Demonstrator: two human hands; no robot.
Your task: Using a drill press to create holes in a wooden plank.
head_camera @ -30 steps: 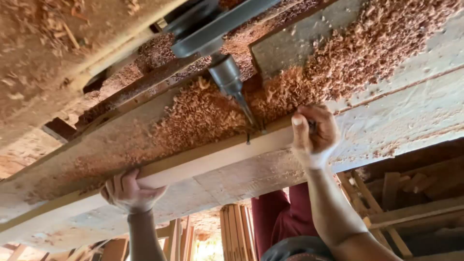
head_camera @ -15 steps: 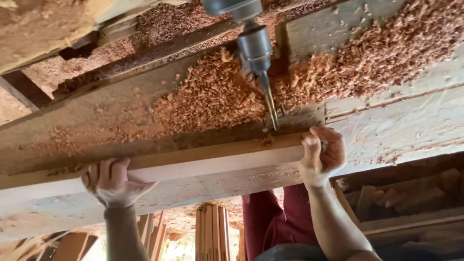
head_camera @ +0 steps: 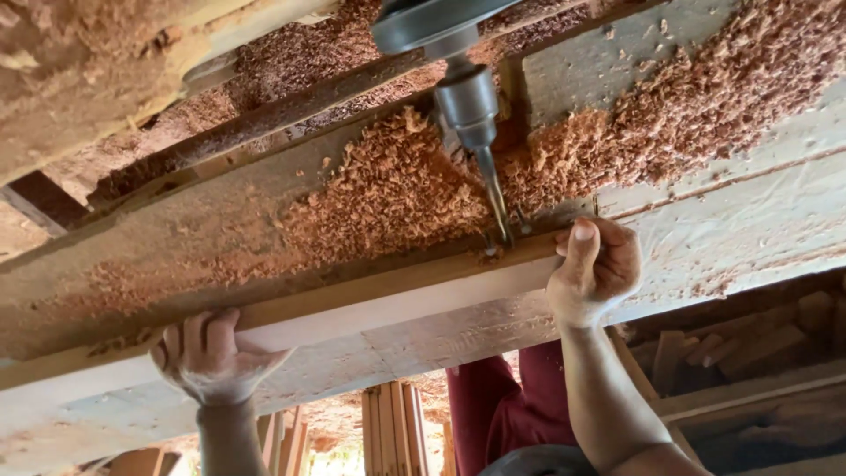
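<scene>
Two hands on one long wooden strip (head_camera: 352,308) here, and it runs across pretty much the whole width of the shot, lying on a pale, scuffed-up bench (head_camera: 731,220). Behind the strip there's a darker board (head_camera: 176,238) acting like a fence, and the strip sits right up against it. Heaps of reddish wood shavings (head_camera: 388,194) are piled over the fence and the back of the bench, thickest around the drill.

Coming down from the top is a drill chuck (head_camera: 465,104) with a twisted bit (head_camera: 495,201) in it. The bit's tip is right at the top face of the strip, close to its right end, with a little clump of chips around the spot. Can't tell if it's actually in the wood or just touching.

Left hand (head_camera: 207,353) is wrapped over the strip well toward its left end, fingers curled over the top edge, grip closed on it. Right hand (head_camera: 595,269) has the right end, just beside the bit, thumb up, fingers folded tight around the end.

Below the bench edge you can see dark red clothing (head_camera: 493,405) and some stacked wood pieces (head_camera: 758,344).
</scene>
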